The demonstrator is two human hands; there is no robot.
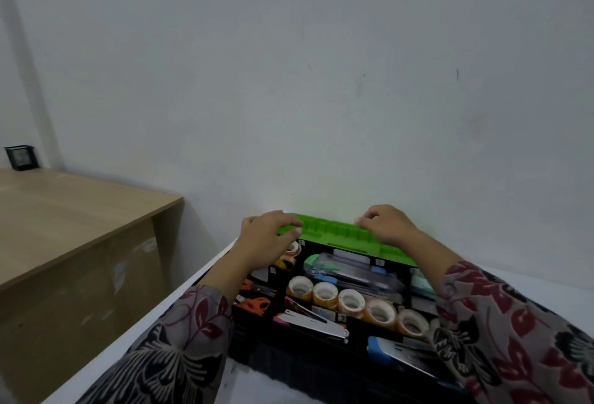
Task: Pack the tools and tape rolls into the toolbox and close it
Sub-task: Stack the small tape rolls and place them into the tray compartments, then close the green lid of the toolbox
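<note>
Black plastic toolbox (283,358), open on a white tabletop (546,278), directly in front of the body, with its back close to the wall (321,82). Bright green ribbed lid (340,233) raised at the far side, gripped along its upper edge by both hands. Left hand (263,236) with fingers curled over the lid's left end. Right hand (389,226) with fingers bent over the edge further right.

Probably at the closing step, with packing apparently done. Swing the lid forward with both ends level to avoid twisting it. Check first for anything proud of the rim:
- a clear plastic case (350,271) at the back
- a row of tape rolls (350,302) across the middle
- a silver stapler-like tool (315,323) in front
- orange scissor handles (257,304) at the left

Press down anything riding high. Keep sleeves and fingertips out of the closing gap. Latches not visible, so feel for them at the front.

Beyond the toolbox, a pale wall with a few small marks. To the left, a light wooden desk (80,210), and at its far corner a small black mesh pen cup (22,157).
</note>
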